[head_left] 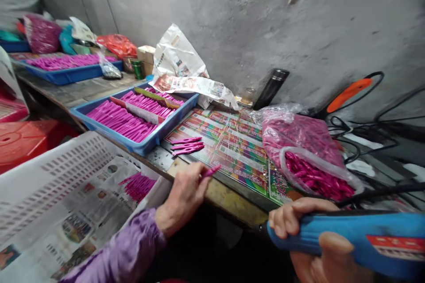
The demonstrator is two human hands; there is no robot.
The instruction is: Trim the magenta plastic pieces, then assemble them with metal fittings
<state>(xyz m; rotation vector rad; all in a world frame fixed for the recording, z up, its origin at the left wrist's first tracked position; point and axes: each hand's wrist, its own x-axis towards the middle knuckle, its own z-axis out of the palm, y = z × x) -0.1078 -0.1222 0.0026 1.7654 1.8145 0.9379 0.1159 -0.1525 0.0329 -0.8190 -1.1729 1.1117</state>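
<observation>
Between the fingertips of my left hand [186, 192] is a slim magenta piece [211, 171], held over the front edge of the bench. My right hand [308, 230] wraps round a blue corded power tool [332, 232]. Its narrow black tip points left, low in front of the bench edge. A few similar magenta pieces [187, 145] lie on the bench top just beyond my left hand. An open clear bag [315, 154] of smaller magenta parts rests behind the power tool.
A blue tray [146, 145] with cardboard dividers holds rows of magenta pieces. On the left, a white basket [73, 154] lined with newspaper contains a small pile. A black flask [270, 88], an orange-handled tool [348, 95] and loose cables [352, 141] stand near the wall.
</observation>
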